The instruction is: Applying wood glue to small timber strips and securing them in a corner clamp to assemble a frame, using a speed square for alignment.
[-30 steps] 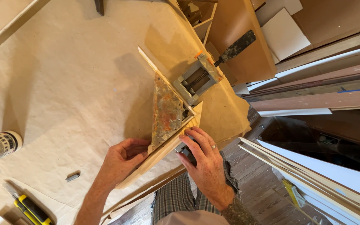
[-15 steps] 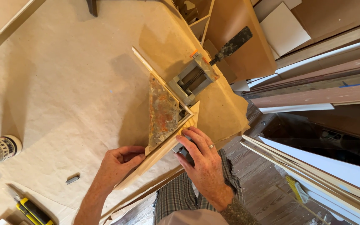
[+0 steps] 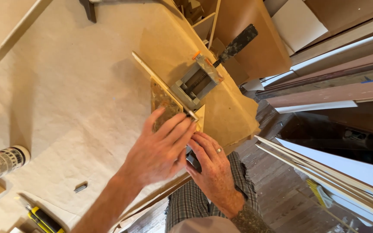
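A thin wooden strip (image 3: 145, 69) stands on edge on the workbench, held in a grey clamp (image 3: 195, 84) with a dark handle (image 3: 238, 43). A glue-stained triangular block (image 3: 162, 101) lies against the strip. My left hand (image 3: 160, 149) lies flat over the near part of the block and strip, fingers spread toward the clamp. My right hand (image 3: 212, 170), with a ring, sits just beside it at the bench edge, fingers curled around a small dark object (image 3: 193, 160) that is mostly hidden.
Paper covers the bench (image 3: 65, 108). A tube of adhesive (image 3: 1, 163) lies at the left edge, a yellow utility knife (image 3: 39, 218) at the lower left, a small metal piece (image 3: 80, 187) nearby. Boards and trim (image 3: 337, 86) lean at the right over a wooden floor.
My left hand has slid up and over the triangular block and strip, now covering them. My right hand has stayed at the bench edge. The view has shifted slightly closer.
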